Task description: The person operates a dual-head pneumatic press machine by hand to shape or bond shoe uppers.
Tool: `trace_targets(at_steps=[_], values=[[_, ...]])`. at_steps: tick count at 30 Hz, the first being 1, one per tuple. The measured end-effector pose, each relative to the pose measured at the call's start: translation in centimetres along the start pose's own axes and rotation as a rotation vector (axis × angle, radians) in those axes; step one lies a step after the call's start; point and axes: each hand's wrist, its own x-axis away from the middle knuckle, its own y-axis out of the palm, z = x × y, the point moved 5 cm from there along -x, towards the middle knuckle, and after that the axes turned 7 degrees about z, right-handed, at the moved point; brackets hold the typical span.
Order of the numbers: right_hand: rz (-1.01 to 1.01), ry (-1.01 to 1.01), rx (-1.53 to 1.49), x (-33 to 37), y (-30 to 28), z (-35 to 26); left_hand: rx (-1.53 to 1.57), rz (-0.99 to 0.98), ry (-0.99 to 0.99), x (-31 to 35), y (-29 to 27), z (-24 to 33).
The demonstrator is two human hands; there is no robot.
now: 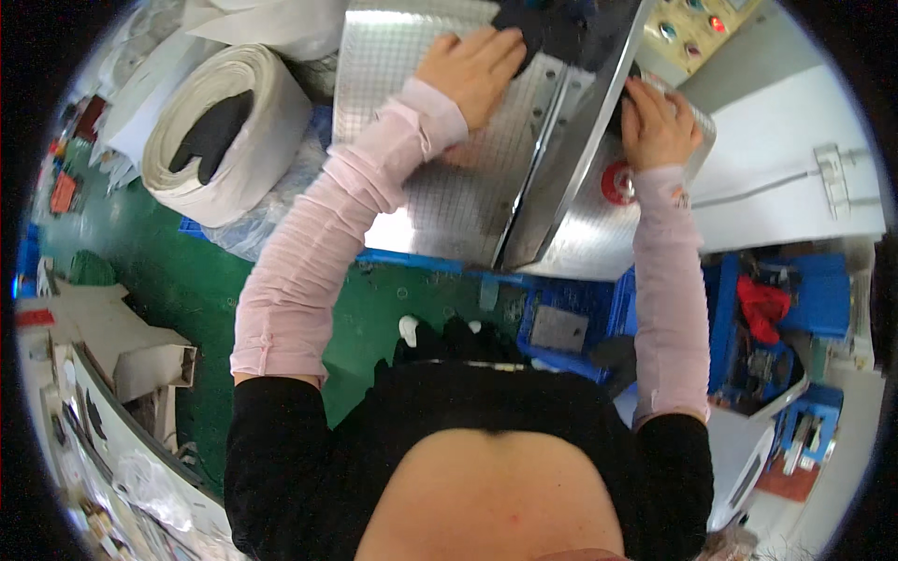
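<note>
My left hand (475, 77) lies palm down on a metal work plate (421, 187) marked with a fine grid. Its fingers are stretched out, and the fingertips touch a flat black piece (545, 35) that looks like cloth or foam. On the other side of an upright metal guard (571, 159), my right hand (660, 126) is closed with bent fingers at the edge of a dark piece (615, 117). Most of that piece is hidden by the hand and the guard. Pink sleeves cover both forearms.
A yellow control panel (697, 33) with buttons is at the upper right. Left of the plate stands a large white roll (267, 140) with a black cut piece (215, 136) in its hollow. Below the machine are blue crates (561, 318). A white cabinet (795, 159) stands at right.
</note>
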Motion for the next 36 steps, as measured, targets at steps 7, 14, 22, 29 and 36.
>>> trace_targets(at_steps=[7,14,22,29,36], values=[[-0.174,0.139,0.074,-1.2,-0.8,-0.3,0.071,-0.157,0.016,-1.7,1.0,-0.8],[-0.147,0.122,0.069,-1.0,-0.7,0.3,-0.015,-0.128,0.059,-2.2,1.0,-0.5],[0.037,0.069,0.006,0.1,-0.1,-0.4,-0.005,-0.058,0.014,-0.8,0.3,-0.3],[0.029,0.121,-0.085,0.1,0.2,-0.7,-0.028,-0.148,-0.036,-0.6,1.1,-0.6],[0.043,0.114,-0.112,-0.1,0.1,-0.5,-0.049,-0.124,-0.031,-1.2,0.6,-0.2]])
